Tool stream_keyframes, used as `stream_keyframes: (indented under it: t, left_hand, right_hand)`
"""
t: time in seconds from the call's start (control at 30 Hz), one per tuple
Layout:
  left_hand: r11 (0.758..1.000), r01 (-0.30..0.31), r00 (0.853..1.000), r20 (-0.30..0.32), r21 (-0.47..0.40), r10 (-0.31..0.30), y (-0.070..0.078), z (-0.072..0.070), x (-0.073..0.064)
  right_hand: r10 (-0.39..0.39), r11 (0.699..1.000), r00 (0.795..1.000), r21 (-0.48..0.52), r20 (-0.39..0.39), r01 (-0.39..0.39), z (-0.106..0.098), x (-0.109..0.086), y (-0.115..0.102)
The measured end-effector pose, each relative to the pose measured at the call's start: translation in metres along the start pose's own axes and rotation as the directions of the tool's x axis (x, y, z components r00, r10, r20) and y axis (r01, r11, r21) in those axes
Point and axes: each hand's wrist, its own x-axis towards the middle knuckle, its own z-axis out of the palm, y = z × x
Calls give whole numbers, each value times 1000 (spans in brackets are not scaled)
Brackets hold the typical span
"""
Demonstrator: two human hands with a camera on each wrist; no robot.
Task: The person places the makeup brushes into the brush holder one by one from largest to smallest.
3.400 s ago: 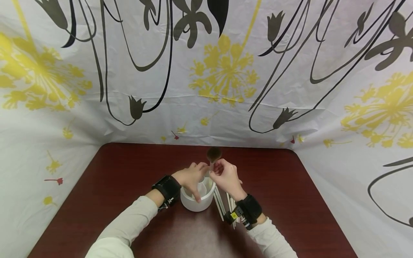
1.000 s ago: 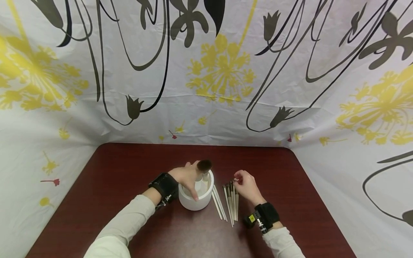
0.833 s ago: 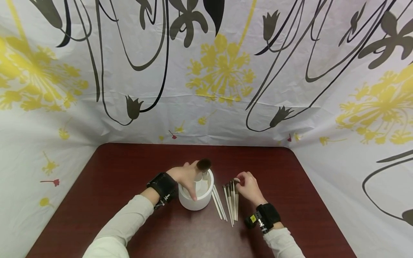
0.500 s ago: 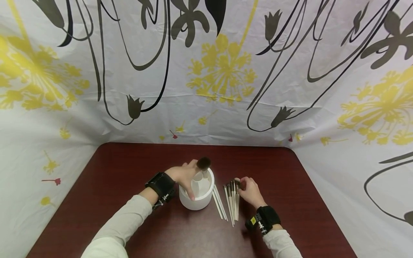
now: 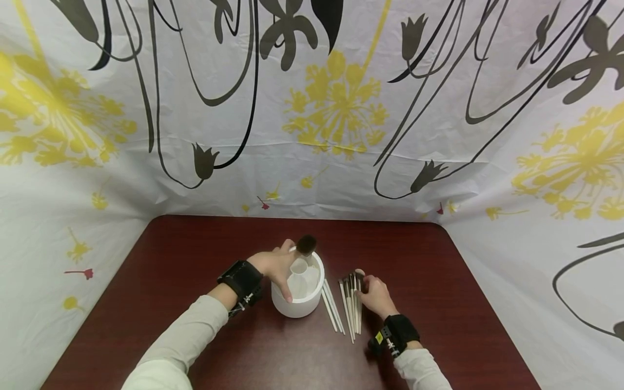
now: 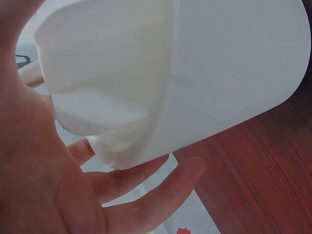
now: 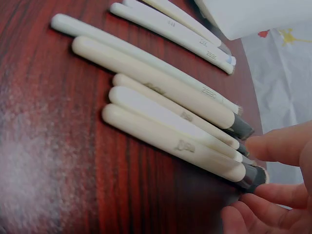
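Observation:
My left hand [image 5: 279, 268] holds the rim of a white round holder [image 5: 294, 309], thumb on the near side and fingers round the far side. A divider and inner compartments show inside the holder. One makeup brush with a large dark head [image 5: 306, 245] stands bristles up in it, beside my left fingers. To the right, my right hand [image 5: 377, 295] pinches the head end of the outermost makeup brush [image 7: 175, 144] in a row lying on the table. That brush has a thick pale handle and a dark metal collar; my fingers partly hide its bristles.
Several more pale-handled makeup brushes [image 7: 156, 92] lie side by side, heads pointing away from me. Separate thin brushes [image 5: 333, 309] lie between them and the holder. The dark red table [image 5: 219, 238] ends at a patterned cloth [image 5: 273, 184] behind.
My right hand has gone from the large brush at the holder to the row on the right, and its fingers have lowered around the outermost brush's head. My left hand stays on the holder.

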Motion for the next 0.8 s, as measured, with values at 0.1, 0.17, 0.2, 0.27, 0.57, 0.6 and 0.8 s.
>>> stream_keyframes:
  t: [0.1,0.17,0.2,0.27,0.57,0.6,0.8]
  left_hand:
    - [999,22,1000,5,-27,-22,-2,-1,-1]
    - [999,34,999,10,-33,-34,-3,-1,-2]
    - [999,36,999,7,-38,-36,-3,-1,-2]
    - [999,30,1000,-2,-32,-31,-4,-2,-3]
    - [1000,8,1000,-8,-15,-8,-3,3,4]
    - [1000,9,1000,-6,-13,-10,-3,3,5]
    - [999,32,999,-29,19,-32,-4,8,7]
  right_hand:
    - [12,1000,1000,-21,6,-12,2,0,1]
    - [27,999,1000,-29,7,-27,4,1,2]
    - [33,999,999,-32,7,-33,4,1,2]
    - [47,998,999,-33,8,-47,5,1,2]
    - [65,998,998,-24,10,-65,5,1,2]
    - [67,998,998,-22,11,-67,6,1,2]
    - [87,996,996,-7,8,-87,6,2,3]
